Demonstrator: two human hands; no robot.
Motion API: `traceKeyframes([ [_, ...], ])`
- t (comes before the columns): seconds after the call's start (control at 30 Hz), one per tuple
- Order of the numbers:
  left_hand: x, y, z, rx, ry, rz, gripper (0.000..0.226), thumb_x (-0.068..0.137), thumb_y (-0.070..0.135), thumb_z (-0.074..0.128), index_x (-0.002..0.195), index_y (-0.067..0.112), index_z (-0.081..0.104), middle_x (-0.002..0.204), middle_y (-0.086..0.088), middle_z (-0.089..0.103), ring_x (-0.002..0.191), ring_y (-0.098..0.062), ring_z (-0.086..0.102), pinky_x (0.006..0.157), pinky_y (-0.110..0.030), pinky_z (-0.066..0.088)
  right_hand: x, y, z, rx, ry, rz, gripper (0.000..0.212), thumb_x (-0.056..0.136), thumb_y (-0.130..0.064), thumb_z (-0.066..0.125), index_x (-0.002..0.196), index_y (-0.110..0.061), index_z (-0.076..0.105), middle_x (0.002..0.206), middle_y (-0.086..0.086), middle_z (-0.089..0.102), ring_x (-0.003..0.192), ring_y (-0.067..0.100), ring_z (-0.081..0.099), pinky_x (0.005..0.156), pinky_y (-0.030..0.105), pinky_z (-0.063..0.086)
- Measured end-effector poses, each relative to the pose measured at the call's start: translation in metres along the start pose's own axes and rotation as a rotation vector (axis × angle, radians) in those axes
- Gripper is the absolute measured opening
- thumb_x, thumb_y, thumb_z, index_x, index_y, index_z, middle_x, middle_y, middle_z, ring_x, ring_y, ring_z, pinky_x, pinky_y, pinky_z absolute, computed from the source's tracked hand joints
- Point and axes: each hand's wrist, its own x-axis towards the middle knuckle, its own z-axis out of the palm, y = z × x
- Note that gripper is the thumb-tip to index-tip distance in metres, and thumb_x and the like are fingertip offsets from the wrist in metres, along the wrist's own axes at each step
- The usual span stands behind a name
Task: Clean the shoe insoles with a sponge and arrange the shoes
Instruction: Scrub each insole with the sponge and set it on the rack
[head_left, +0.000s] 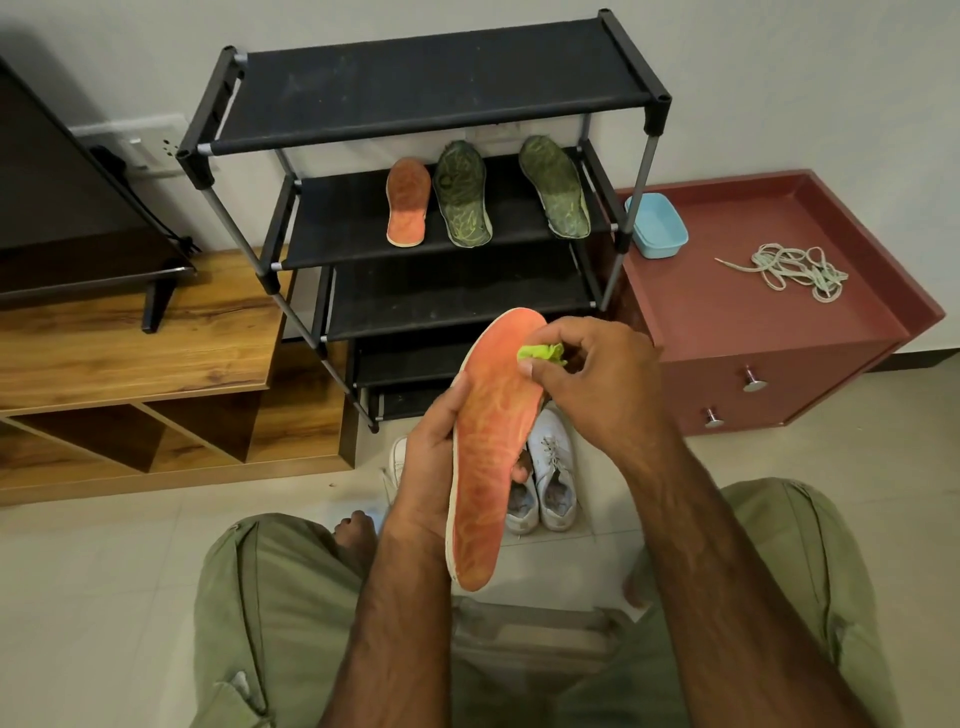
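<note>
My left hand (428, 467) grips an orange insole (488, 447) by its left edge, holding it upright over the floor. My right hand (597, 379) pinches a yellow-green sponge (540, 354) against the insole's upper right part. On the second shelf of the black shoe rack (332, 213) lie another orange insole (409, 202) and two green insoles (462, 195) (555, 195). A pair of white shoes (550, 483) stands on the tiled floor behind the held insole, partly hidden by it.
A red-brown cabinet (727, 322) to the right carries a light blue tub (657, 224) and loose laces (795, 270). A wooden TV unit (130, 353) with a dark screen (62, 208) stands left. My knees in green trousers frame the lower view.
</note>
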Motion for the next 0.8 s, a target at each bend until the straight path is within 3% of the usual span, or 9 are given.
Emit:
traceKeyframes([
  [0.13, 0.003, 0.000, -0.002, 0.029, 0.003, -0.020, 0.055, 0.098, 0.054, 0.051, 0.085, 0.012, 0.083, 0.086, -0.017, 0.067, 0.061, -0.024, 0.057, 0.050, -0.027, 0.048, 0.006, -0.002, 0.000, -0.098, 0.134, 0.011, 0.014, 0.085, -0.037, 0.081, 0.098, -0.033, 0.078, 0.098, -0.011, 0.062, 0.096, 0.015, 0.061, 0.082, 0.044, 0.056],
  [0.33, 0.011, -0.005, -0.005, -0.007, -0.042, -0.012, 0.060, 0.097, 0.062, 0.050, 0.103, 0.010, 0.081, 0.092, -0.016, 0.067, 0.066, -0.024, 0.059, 0.054, -0.030, 0.052, -0.002, -0.012, 0.009, -0.170, -0.012, 0.002, 0.017, 0.087, -0.048, 0.074, 0.098, -0.034, 0.077, 0.095, -0.013, 0.068, 0.088, 0.009, 0.065, 0.078, 0.040, 0.057],
  [0.5, 0.014, -0.008, -0.006, 0.030, -0.055, -0.023, 0.064, 0.096, 0.065, 0.052, 0.110, 0.008, 0.078, 0.095, -0.019, 0.067, 0.066, -0.025, 0.059, 0.055, -0.030, 0.052, 0.001, -0.009, 0.009, -0.233, 0.191, 0.088, 0.019, 0.090, -0.044, 0.072, 0.102, -0.030, 0.076, 0.095, -0.010, 0.067, 0.091, 0.016, 0.065, 0.076, 0.040, 0.057],
  [0.67, 0.016, -0.012, 0.001, 0.038, -0.062, 0.008, 0.055, 0.100, 0.058, 0.049, 0.118, 0.013, 0.075, 0.097, -0.014, 0.071, 0.071, -0.024, 0.059, 0.055, -0.031, 0.050, 0.000, -0.020, 0.015, -0.105, -0.043, 0.087, 0.019, 0.085, -0.048, 0.071, 0.098, -0.036, 0.079, 0.088, -0.017, 0.075, 0.081, 0.004, 0.069, 0.076, 0.037, 0.060],
  [0.8, 0.014, -0.010, -0.001, 0.073, -0.054, -0.028, 0.063, 0.097, 0.064, 0.050, 0.121, 0.010, 0.073, 0.093, -0.014, 0.071, 0.066, -0.024, 0.057, 0.055, -0.030, 0.050, 0.005, -0.015, 0.008, -0.185, 0.147, 0.148, 0.019, 0.086, -0.046, 0.073, 0.097, -0.032, 0.078, 0.088, -0.014, 0.074, 0.080, 0.010, 0.068, 0.079, 0.041, 0.059],
])
